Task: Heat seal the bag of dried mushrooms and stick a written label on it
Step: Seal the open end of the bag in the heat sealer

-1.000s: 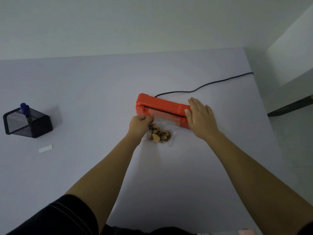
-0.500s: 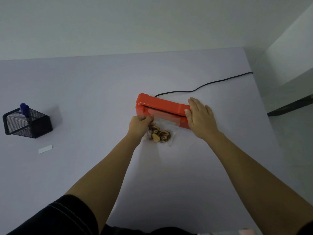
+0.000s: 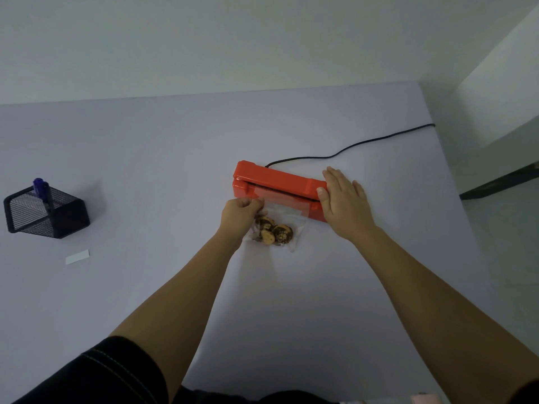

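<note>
A red heat sealer (image 3: 277,182) lies mid-table with its lid down. The open end of a clear bag of dried mushrooms (image 3: 277,231) is caught in its jaw, and the mushrooms lie in front of the sealer. My left hand (image 3: 240,215) pinches the bag's left edge with curled fingers. My right hand (image 3: 344,202) lies flat with straight fingers on the right end of the sealer's lid. A small white label (image 3: 77,256) lies flat on the table at the left. A blue pen (image 3: 42,191) stands in a black mesh holder (image 3: 43,214).
The sealer's black cord (image 3: 364,142) runs back and right to the table's right edge. The table (image 3: 145,156) is pale lilac, with a white wall behind it. Floor and a dark bar show beyond the right edge.
</note>
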A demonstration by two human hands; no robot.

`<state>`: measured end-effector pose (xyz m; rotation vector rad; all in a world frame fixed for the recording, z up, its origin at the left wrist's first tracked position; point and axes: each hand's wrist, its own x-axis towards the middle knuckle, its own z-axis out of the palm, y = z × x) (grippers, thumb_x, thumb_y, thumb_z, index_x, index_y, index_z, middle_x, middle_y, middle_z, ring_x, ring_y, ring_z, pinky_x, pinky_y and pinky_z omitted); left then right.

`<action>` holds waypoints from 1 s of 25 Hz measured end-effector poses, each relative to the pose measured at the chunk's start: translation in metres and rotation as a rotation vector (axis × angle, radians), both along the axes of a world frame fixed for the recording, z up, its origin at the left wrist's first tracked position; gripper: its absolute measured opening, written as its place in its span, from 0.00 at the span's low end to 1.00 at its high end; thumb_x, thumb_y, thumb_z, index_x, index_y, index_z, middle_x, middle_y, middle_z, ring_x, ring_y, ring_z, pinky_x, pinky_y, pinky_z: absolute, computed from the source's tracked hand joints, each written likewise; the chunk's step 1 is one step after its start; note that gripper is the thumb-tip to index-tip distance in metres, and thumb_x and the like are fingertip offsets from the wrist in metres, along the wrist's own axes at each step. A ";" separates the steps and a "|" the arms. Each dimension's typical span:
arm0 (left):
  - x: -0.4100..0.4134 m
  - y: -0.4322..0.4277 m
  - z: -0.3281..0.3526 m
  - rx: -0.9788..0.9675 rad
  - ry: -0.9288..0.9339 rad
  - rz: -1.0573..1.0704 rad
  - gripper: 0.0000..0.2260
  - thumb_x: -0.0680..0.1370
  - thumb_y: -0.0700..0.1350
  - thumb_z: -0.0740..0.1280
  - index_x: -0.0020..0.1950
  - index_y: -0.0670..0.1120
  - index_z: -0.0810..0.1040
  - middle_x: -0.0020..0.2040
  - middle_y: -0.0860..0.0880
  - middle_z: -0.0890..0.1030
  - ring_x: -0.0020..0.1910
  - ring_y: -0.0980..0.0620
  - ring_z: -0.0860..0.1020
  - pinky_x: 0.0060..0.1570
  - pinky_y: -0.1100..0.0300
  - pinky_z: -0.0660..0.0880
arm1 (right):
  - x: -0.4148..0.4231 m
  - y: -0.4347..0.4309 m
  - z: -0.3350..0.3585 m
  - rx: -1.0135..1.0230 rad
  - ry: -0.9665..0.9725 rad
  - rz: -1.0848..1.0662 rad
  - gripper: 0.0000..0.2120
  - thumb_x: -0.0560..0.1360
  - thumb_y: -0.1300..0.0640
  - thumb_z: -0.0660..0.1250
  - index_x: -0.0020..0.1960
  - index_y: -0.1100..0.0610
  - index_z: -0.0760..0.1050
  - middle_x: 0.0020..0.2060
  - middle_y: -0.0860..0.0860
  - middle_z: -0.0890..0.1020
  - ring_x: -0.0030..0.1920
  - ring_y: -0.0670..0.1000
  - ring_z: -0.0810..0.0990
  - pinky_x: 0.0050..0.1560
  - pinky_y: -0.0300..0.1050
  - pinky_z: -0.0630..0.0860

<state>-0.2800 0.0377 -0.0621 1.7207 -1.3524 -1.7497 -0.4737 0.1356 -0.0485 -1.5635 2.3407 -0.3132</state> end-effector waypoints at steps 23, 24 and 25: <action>0.002 0.002 0.003 0.018 0.017 -0.004 0.10 0.76 0.46 0.67 0.37 0.43 0.80 0.35 0.48 0.82 0.35 0.54 0.78 0.37 0.64 0.71 | 0.012 -0.037 0.103 -0.439 -0.561 0.053 0.33 0.66 0.51 0.76 0.66 0.51 0.63 0.49 0.46 0.78 0.56 0.43 0.75 0.60 0.28 0.64; 0.002 0.002 0.004 0.019 0.012 -0.004 0.10 0.76 0.46 0.67 0.37 0.43 0.80 0.36 0.48 0.82 0.35 0.54 0.78 0.37 0.64 0.71 | 0.021 -0.047 0.113 -0.454 -0.620 0.063 0.33 0.67 0.52 0.75 0.66 0.51 0.63 0.50 0.44 0.79 0.57 0.40 0.75 0.59 0.26 0.62; 0.002 0.002 0.005 0.020 0.008 -0.004 0.10 0.76 0.46 0.67 0.38 0.43 0.81 0.36 0.48 0.82 0.35 0.54 0.78 0.37 0.64 0.71 | 0.030 -0.057 0.121 -0.457 -0.681 0.083 0.32 0.68 0.54 0.74 0.66 0.51 0.62 0.51 0.43 0.80 0.58 0.39 0.74 0.59 0.25 0.61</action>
